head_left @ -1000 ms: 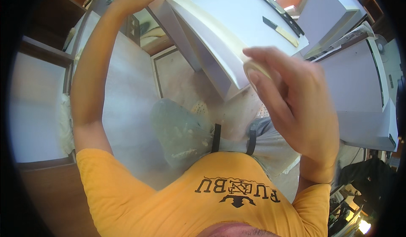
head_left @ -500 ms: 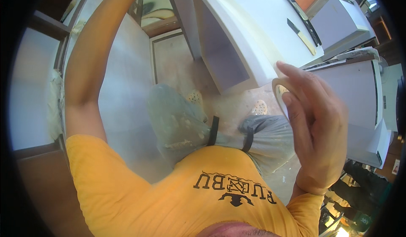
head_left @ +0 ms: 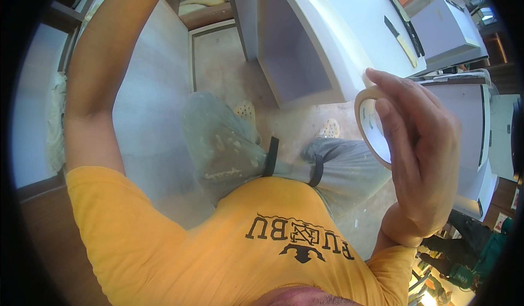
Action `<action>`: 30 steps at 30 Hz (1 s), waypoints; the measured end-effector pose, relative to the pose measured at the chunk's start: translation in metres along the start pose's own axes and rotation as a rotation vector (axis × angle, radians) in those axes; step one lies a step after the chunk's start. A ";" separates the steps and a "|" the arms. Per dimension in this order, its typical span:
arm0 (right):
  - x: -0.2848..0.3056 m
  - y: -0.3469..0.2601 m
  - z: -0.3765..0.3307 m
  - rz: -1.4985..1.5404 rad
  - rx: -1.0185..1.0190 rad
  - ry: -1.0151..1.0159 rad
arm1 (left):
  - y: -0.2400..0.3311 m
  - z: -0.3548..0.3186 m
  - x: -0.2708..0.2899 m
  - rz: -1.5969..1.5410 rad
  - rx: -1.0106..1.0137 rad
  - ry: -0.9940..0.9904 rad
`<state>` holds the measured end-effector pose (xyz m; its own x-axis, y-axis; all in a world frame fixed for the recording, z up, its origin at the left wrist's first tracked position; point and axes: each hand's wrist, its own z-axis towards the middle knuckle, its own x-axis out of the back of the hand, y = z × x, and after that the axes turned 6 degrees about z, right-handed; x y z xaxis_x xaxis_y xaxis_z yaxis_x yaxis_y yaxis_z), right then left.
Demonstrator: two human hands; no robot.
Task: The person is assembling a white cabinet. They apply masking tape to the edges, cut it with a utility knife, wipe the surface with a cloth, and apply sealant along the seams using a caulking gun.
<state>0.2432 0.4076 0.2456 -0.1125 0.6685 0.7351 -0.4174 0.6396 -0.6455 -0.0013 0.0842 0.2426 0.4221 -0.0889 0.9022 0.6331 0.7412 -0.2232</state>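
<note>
Masking tape roll [head_left: 372, 121] gripped in right hand [head_left: 420, 153] just beside the near corner of the white cabinet [head_left: 322, 38], a pale strip already along its edge, more left to cover; left hand out of view above.

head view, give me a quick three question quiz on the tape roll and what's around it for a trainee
1. True or false: the right hand holds the roll of masking tape beside the edge of the pale cabinet.
2. Which is in view on top of the cabinet? A) a utility knife B) a hammer C) a paint can
3. Fill in: the left arm reaches up out of the picture, so the left hand is ____.

Key: 1 true; 2 A; 3 not in view
</note>
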 end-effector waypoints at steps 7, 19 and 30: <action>0.000 0.004 0.000 -0.048 0.026 -0.017 | -0.001 -0.005 -0.001 -0.048 -0.035 0.043; -0.005 0.009 -0.003 -0.089 0.011 -0.018 | -0.006 -0.004 -0.009 -0.038 -0.032 0.084; -0.005 0.015 -0.001 -0.103 0.068 0.000 | -0.001 -0.004 -0.004 -0.072 0.120 0.031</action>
<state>0.2386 0.4143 0.2314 -0.0662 0.6004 0.7970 -0.4870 0.6777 -0.5510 -0.0009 0.0816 0.2379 0.3994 -0.1632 0.9021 0.5809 0.8063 -0.1113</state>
